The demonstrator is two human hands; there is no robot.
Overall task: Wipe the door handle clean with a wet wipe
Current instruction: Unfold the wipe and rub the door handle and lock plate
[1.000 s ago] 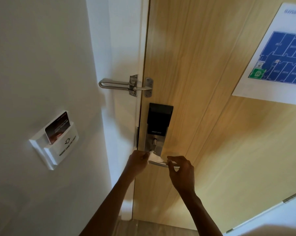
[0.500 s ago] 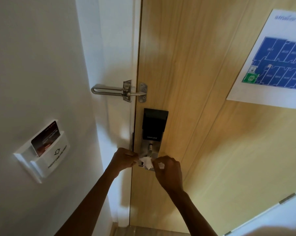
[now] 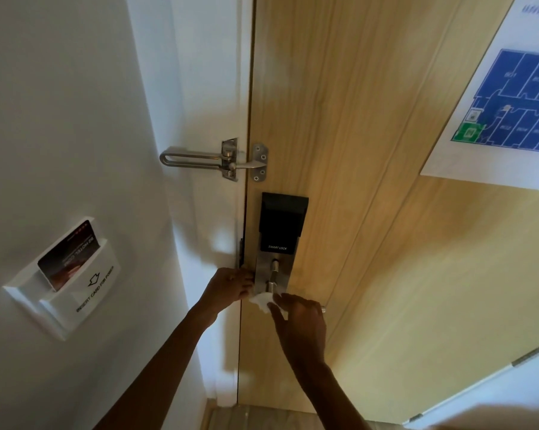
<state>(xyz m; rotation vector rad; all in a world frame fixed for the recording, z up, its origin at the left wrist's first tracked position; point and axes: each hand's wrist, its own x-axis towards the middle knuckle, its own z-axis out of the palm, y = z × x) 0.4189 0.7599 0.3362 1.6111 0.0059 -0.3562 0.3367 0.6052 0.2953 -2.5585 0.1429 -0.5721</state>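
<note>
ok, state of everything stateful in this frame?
door: shut
swing guard: folded back on the wall, not engaged
key card: inserted in the wall holder
wipe: crumpled, pinched in right hand, at the handle base
handle: mostly hidden, only its tip shows
left hand: at the door edge, grip unclear

Reading "SMART LOCK" on the black lock panel point(image 3: 283, 223) — "INSERT CARD FOR POWER" on the white card holder point(image 3: 75, 293).
</note>
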